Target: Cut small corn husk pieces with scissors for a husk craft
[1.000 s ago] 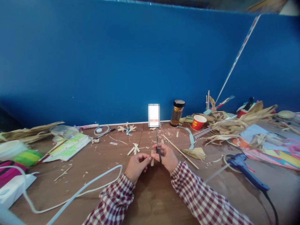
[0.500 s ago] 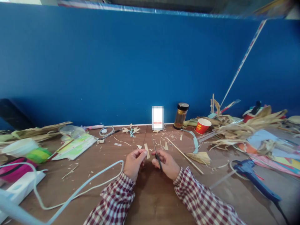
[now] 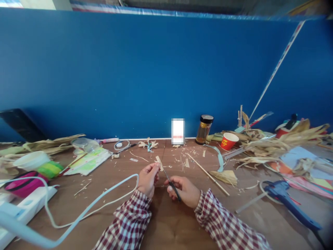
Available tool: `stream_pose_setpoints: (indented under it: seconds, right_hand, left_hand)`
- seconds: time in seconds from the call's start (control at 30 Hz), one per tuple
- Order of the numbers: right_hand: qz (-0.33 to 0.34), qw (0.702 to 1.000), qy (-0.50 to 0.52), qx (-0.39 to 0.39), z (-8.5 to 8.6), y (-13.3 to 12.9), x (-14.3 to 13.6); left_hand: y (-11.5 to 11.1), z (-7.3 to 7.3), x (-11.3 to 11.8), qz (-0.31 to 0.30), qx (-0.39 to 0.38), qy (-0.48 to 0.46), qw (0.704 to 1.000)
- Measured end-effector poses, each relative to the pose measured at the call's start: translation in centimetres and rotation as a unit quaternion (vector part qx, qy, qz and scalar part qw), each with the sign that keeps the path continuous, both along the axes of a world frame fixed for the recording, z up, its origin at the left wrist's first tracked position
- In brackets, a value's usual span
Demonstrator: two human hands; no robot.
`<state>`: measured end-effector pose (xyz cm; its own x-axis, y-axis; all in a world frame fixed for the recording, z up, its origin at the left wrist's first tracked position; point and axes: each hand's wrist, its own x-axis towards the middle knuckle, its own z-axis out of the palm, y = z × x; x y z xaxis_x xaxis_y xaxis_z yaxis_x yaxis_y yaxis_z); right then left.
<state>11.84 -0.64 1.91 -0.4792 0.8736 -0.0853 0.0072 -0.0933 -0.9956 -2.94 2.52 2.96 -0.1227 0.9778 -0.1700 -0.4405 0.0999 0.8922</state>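
Note:
Between the thumb and fingers of my left hand [image 3: 148, 177] is a small pale strip [image 3: 159, 161], its upper end sticking up past the fingertips. My right hand [image 3: 184, 189] is closed around black-handled scissors [image 3: 174, 190]. Their thin blades point up and left, with the tips beside the strip. Whether the blades touch it is too small to tell. Pale shavings and another short strip [image 3: 187, 163] lie on the brown table [image 3: 171, 229] beyond my hands.
To the right are a lidded jar [image 3: 204, 129], a red cup [image 3: 229, 141], dried husks [image 3: 270, 147], a thin stick [image 3: 208, 174] and a blue glue gun [image 3: 291, 201]. A white cable [image 3: 104, 198] and a power strip [image 3: 28, 205] lie left.
The strip in my left hand has tilted to the left and risen. The scissors have turned left, bringing their tips to the strip. The whole view has shifted slightly.

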Motion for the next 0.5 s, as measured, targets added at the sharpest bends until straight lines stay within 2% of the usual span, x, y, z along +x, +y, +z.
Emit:
stream_pose_setpoints:
  seconds: [0.23,0.5]
  right_hand:
    - [-0.016,1.0,-0.004,-0.004,0.37,0.02,-0.12]
    - [-0.025,0.999,-0.021,-0.004,0.58,-0.07,-0.19]
  left_hand:
    - [0.0,-0.35,0.1,0.005,-0.018,0.021,1.0]
    - [-0.18,0.07,0.33,0.01,-0.024,0.015,1.0]
